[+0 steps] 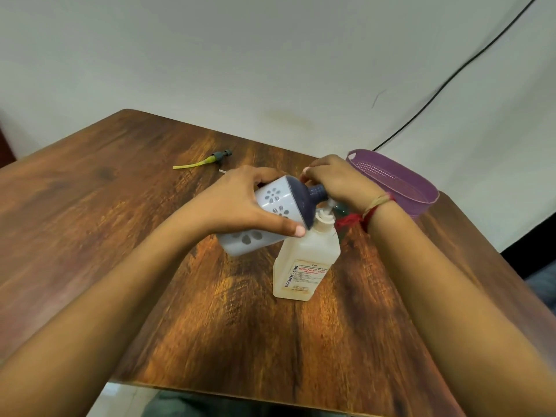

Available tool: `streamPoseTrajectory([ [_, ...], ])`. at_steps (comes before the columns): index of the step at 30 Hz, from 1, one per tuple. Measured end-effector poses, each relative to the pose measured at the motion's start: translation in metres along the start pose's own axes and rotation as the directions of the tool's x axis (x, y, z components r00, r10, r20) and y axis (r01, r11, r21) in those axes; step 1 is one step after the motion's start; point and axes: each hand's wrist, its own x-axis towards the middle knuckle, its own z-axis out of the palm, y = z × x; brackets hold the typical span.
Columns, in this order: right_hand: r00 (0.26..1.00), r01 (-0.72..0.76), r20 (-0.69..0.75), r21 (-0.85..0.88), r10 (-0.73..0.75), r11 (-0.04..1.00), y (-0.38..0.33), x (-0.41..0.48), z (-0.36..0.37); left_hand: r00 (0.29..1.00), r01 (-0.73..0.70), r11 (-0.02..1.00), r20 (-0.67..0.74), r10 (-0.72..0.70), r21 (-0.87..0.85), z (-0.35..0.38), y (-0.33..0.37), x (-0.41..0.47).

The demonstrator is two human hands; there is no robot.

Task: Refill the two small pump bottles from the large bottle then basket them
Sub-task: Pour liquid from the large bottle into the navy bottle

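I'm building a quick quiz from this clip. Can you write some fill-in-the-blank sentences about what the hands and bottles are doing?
1. The left hand holds the small pump bottle tilted, and the right hand grips its ____.
2. The large bottle stands ____ on the wooden table.
3. The basket near the table's right edge is ____ in colour.
4. The loose pump head on the table has a ____ tube.

Missing words: neck; upright; purple; yellow

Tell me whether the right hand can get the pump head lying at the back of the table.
Probably not right away: the right hand is busy at the neck of the small bottle. The pump head lies unobstructed.
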Motion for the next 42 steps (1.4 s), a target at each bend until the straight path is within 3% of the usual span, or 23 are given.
streamPoseTrajectory([
  [4,0.998,-0.064,0.016,0.102,0.062,0.993,0.009,-0.001,0.008,0.999,-0.013,1.000,0.039,0.014,-0.016,0.002,-0.004,0.000],
  [9,0.997,-0.028,0.077,0.025,0.026,0.999,-0.002,0.000,-0.003,0.999,-0.024,1.000,0.031,0.025,-0.017,-0.004,0.000,0.002],
  [15,0.994,0.005,-0.111,-0.096,-0.016,0.995,0.009,0.002,0.006,0.999,-0.013,1.000,0.043,0.014,-0.008,-0.001,-0.004,0.000],
  [21,0.999,0.029,-0.027,-0.208,-0.035,0.978,-0.002,0.003,-0.002,1.000,0.003,0.999,0.026,-0.001,-0.043,-0.001,-0.004,0.000],
  [27,0.997,0.045,-0.067,0.023,-0.043,0.999,0.007,-0.003,0.005,1.000,-0.014,0.998,0.026,0.016,-0.061,0.003,-0.009,0.000],
  [34,1.000,0.002,0.019,-0.029,-0.001,1.000,0.004,0.003,-0.002,0.999,-0.020,0.998,0.026,0.022,-0.061,-0.001,-0.004,0.003],
  [42,1.000,0.006,-0.027,0.029,-0.005,1.000,0.006,0.000,0.005,1.000,-0.003,0.996,0.029,0.006,-0.090,0.004,-0.008,-0.001],
])
